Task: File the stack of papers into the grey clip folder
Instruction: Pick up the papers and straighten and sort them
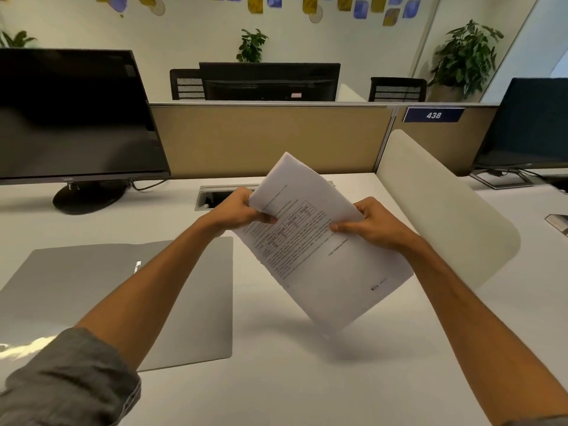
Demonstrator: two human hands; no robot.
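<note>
Spanning the whole lower view, the white desk [276, 379] carries the grey clip folder [190, 302], which lies open and flat to the person's left with its small metal clip [137, 266] showing near the middle fold, partly crossed by the left forearm. Over the desk to the right of the folder, lifted clear of the surface and casting a shadow below, is the stack of papers [316, 259], held in the air between both hands. Its long axis runs diagonally, from the far corner up near the cable slot [215, 196] down toward the near right; the printed face is turned up toward the camera, and the text reads askew, the footer end nearest the person. The left hand [236, 212] pinches the stack's far-left edge, fingers curled under and thumb pressed on top; the right hand [373, 224] clamps the right edge likewise, thumb lying across the print, fingers hidden behind the sheets. The step in hand looks like squaring the stack before filing. To do it well, I would loosen both pinches a little, tap one edge on the desk so the sheets align, then turn the stack so the edge to be bound faces the clip before sliding it across onto the folder.
</note>
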